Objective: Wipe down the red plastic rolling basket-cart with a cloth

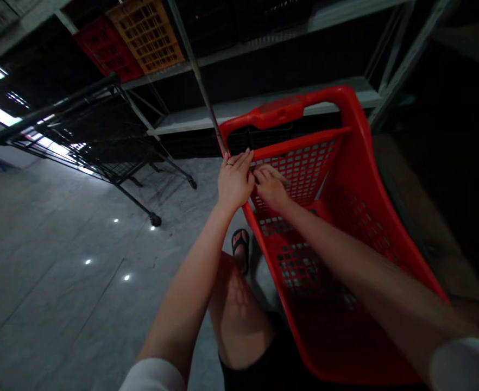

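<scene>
Red plastic shopping cart (361, 179) could, I judge, roll or tip if leaned on unevenly. Its rim (273, 271) lies directly under the left hand (235, 182), fingers extended; the right hand (271, 191) curls inside, beside a pale, blurred item (279, 175); whether pinching it, I cannot tell.
</scene>
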`<state>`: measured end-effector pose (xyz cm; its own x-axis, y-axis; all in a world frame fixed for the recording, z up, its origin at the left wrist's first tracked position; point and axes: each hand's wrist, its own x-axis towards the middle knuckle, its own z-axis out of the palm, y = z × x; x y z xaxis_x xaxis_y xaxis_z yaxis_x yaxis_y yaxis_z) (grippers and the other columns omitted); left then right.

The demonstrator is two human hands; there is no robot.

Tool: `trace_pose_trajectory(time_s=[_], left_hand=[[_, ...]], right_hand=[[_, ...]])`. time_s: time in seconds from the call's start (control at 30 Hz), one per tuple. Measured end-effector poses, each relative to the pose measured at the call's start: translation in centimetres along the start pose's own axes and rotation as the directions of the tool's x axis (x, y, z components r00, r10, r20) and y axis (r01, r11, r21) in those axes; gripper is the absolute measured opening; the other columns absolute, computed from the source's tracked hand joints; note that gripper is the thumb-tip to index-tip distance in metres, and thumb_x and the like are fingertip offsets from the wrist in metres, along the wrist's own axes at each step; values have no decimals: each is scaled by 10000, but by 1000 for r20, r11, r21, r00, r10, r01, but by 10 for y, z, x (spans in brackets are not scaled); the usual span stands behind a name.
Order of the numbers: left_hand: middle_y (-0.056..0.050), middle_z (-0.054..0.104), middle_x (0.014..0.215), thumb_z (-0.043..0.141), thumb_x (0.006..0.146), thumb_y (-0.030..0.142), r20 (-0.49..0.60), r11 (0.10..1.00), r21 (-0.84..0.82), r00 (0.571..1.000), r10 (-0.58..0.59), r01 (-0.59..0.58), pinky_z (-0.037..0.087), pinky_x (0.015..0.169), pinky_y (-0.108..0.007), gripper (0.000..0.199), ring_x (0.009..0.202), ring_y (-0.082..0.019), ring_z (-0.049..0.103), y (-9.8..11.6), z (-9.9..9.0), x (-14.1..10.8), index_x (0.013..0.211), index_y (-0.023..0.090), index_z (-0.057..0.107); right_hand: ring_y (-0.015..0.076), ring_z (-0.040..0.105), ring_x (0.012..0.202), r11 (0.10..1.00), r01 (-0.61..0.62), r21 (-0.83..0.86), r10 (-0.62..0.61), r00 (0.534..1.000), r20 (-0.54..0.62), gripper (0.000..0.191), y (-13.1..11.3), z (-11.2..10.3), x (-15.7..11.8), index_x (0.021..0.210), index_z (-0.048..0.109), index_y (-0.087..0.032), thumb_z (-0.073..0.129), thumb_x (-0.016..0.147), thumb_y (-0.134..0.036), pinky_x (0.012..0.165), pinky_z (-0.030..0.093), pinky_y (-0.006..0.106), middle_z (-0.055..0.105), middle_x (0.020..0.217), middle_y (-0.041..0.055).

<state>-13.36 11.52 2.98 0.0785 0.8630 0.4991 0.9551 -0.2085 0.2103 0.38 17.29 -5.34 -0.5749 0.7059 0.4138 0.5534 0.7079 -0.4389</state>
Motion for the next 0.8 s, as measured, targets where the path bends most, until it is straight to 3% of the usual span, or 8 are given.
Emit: trace_pose_trajectory(time_s=[0.1, 0.2, 0.27, 0.33, 0.5, 0.63, 0.73, 0.8], left_hand=[[-22, 645, 1615, 545, 937, 146, -11, 1000, -30, 1000, -5, 5, 288, 1406, -580, 631, 1491, -266, 592, -4, 5, 3, 1549, 277, 629], [1, 647, 1613, 573, 942, 187, -15, 995, -101, 1000, -5, 4, 261, 1412, -599, 614, 1501, -278, 580, -7, 9, 7, 1540, 317, 628], [3, 645, 1615, 586, 938, 206, -3, 990, -139, 1000, -11, 11, 228, 1420, -603, 605, 1517, -287, 564, -5, 10, 9, 1531, 318, 633], [-10, 642, 1618, 584, 932, 214, 11, 987, -158, 1000, -23, 25, 192, 1427, -598, 596, 1533, -292, 546, -3, 11, 11, 1520, 295, 640], [-17, 636, 1621, 584, 914, 233, 46, 976, -211, 998, -46, 54, 143, 1444, -568, 594, 1560, -285, 508, 0, 13, 11, 1503, 282, 648], [0, 641, 1613, 619, 904, 268, 46, 968, -245, 998, -46, 56, 148, 1450, -554, 595, 1564, -283, 495, -4, 16, 12, 1497, 315, 646], [-1, 639, 1617, 622, 907, 284, 45, 967, -251, 998, -33, 43, 150, 1449, -566, 609, 1565, -286, 498, -6, 16, 12, 1516, 310, 631], [0, 644, 1613, 614, 918, 293, 49, 970, -238, 998, -31, 42, 150, 1448, -571, 616, 1568, -287, 499, -5, 15, 12, 1534, 309, 620]], right_hand=[[305, 593, 1335, 992, 115, -58, -108, 987, 117, 265, 42, -41, -5, 1190, 753, -268, 542, 1047, -194, 1109, 549, 506, 718, 1364, 114], [336, 542, 1404, 976, -13, -218, 4, 999, -42, 317, 62, -65, -3, 1279, 736, -224, 471, 1106, -246, 1113, 514, 524, 670, 1449, 141], [350, 530, 1411, 961, -130, -245, 98, 985, -140, 365, 61, -63, -3, 1322, 725, -197, 426, 1134, -288, 1107, 504, 525, 645, 1477, 158], [354, 537, 1393, 958, -168, -233, 139, 981, -137, 390, 55, -50, -8, 1372, 703, -197, 404, 1136, -279, 1090, 510, 526, 638, 1487, 167], [327, 542, 1344, 973, -96, -208, 109, 993, 49, 384, 59, -16, -45, 1403, 669, -239, 459, 1087, -178, 1097, 481, 521, 606, 1549, 158], [290, 560, 1306, 979, 19, -203, 33, 969, 246, 394, 72, -20, -64, 1305, 721, -234, 507, 1017, -70, 1027, 508, 439, 657, 1479, 135], [288, 620, 1222, 987, -44, -157, 72, 982, 176, 300, 69, -40, -47, 1243, 736, -195, 563, 1007, -127, 964, 552, 409, 690, 1361, 138], [273, 634, 1207, 989, -101, -108, 100, 995, -11, 289, 62, -54, -22, 1247, 731, -176, 515, 1056, -189, 1014, 554, 422, 672, 1334, 137]])
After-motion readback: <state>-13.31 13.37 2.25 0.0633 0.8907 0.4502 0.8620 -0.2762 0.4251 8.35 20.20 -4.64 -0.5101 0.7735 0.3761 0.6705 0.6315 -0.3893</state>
